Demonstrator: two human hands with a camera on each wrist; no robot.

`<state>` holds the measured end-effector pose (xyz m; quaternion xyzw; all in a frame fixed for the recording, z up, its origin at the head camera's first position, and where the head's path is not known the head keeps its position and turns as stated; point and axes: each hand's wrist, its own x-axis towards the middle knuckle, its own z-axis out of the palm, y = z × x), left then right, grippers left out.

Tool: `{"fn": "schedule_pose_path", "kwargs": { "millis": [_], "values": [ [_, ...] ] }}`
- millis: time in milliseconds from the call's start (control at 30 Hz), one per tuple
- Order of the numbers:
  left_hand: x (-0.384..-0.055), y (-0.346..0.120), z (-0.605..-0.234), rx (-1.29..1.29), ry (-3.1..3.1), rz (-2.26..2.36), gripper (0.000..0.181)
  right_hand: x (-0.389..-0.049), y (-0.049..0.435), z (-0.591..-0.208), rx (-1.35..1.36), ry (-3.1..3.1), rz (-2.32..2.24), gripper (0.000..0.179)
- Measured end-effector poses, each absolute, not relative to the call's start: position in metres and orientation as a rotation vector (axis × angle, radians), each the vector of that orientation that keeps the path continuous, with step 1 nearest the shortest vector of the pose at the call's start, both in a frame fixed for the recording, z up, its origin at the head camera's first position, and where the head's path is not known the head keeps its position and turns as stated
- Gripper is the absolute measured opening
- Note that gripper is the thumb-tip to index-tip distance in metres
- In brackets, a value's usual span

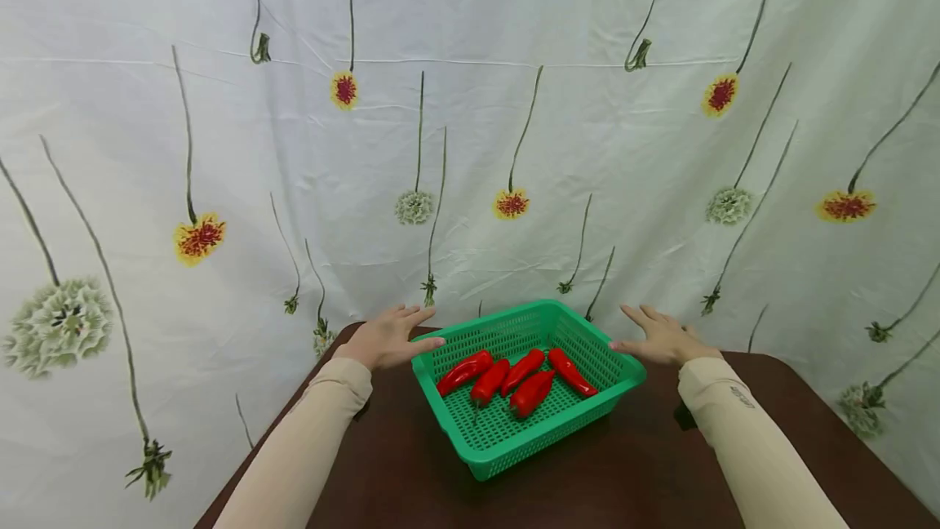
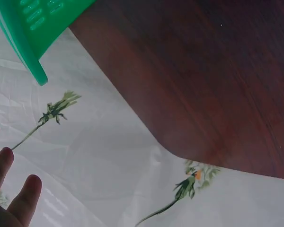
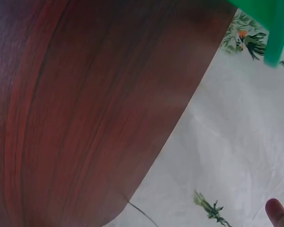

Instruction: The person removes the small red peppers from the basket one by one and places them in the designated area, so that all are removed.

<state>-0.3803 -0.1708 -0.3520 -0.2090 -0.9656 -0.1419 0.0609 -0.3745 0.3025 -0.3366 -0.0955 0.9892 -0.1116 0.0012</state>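
Observation:
A green plastic basket (image 1: 514,449) with slotted walls rests at an angle on the dark table, and several red peppers (image 1: 532,393) lie on its floor. My left hand (image 1: 387,337) is at its left corner, fingers extended and thumb over the rim in the head view. On the opposite side, my right hand (image 1: 663,338) has its fingers spread, with the thumb overlapping the right rim. Neither hand holds anything. In the left wrist view, fingertips (image 2: 32,187) show below a basket corner (image 2: 38,71); the right wrist view has fingertips (image 3: 276,208) at its edge.
The dark brown wooden table (image 1: 573,484) has rounded far corners. Behind it hangs a white cloth (image 1: 470,23) printed with flowers and stems, close to the table's far edge. Light sleeves (image 1: 308,423) cover both forearms.

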Motion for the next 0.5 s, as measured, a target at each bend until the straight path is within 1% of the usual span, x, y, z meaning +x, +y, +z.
{"fn": "schedule_pose_path", "kwargs": {
  "millis": [300,500],
  "values": [
    [-0.374,-0.179,-0.363,-0.698,-2.828,-0.674,0.073,-0.377,0.295,-0.336,-0.428,3.007,-0.637,0.086],
    [-0.363,-0.178,-0.369,-0.732,-2.765,-0.741,0.073,-0.38,0.287,-0.337,-0.409,2.982,-0.757,0.079]
  ]
}}
